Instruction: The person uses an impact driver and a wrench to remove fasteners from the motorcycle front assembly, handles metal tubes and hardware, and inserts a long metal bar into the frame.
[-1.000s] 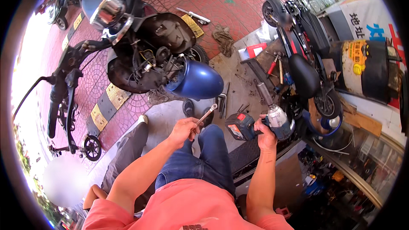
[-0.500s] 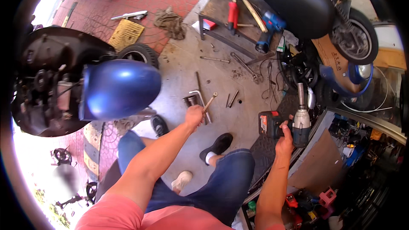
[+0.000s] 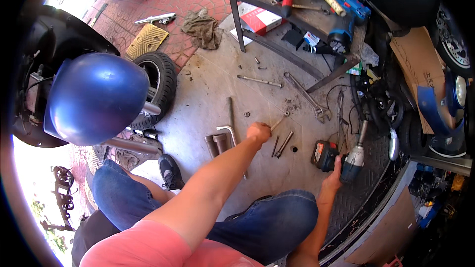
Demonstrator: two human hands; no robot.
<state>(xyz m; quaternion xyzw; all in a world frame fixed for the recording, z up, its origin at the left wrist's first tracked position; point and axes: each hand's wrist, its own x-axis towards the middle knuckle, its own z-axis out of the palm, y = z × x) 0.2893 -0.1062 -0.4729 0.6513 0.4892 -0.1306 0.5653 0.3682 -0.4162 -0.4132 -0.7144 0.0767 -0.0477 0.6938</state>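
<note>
My left hand [image 3: 259, 132] is closed around a slim wrench [image 3: 280, 122] with a ring-shaped end, reaching low over the concrete floor. My right hand [image 3: 335, 177] grips the handle of a cordless impact wrench [image 3: 353, 162], its long socket pointing away from me and its battery on the left. Beside my left hand lie two sockets [image 3: 215, 144], a bent L-shaped wrench [image 3: 229, 131] and a straight bar [image 3: 229, 109]. To the hand's right are a short extension bar [image 3: 284, 144] and a thin rod [image 3: 275, 146]. A small nut [image 3: 247, 114] sits farther off.
A blue scooter fender [image 3: 99, 99] and a tire [image 3: 163, 81] stand at left. Farther off are a metal bench [image 3: 240, 20] with hammers and a blue power tool [image 3: 341, 34], a large wrench [image 3: 307, 96] and a rag [image 3: 203, 27]. Dark cables and parts crowd the right.
My left hand has moved right with the wrench, past the sockets and toward the extension bar. My right hand still holds the impact wrench. The whole view has shifted, showing more under the bench.
</note>
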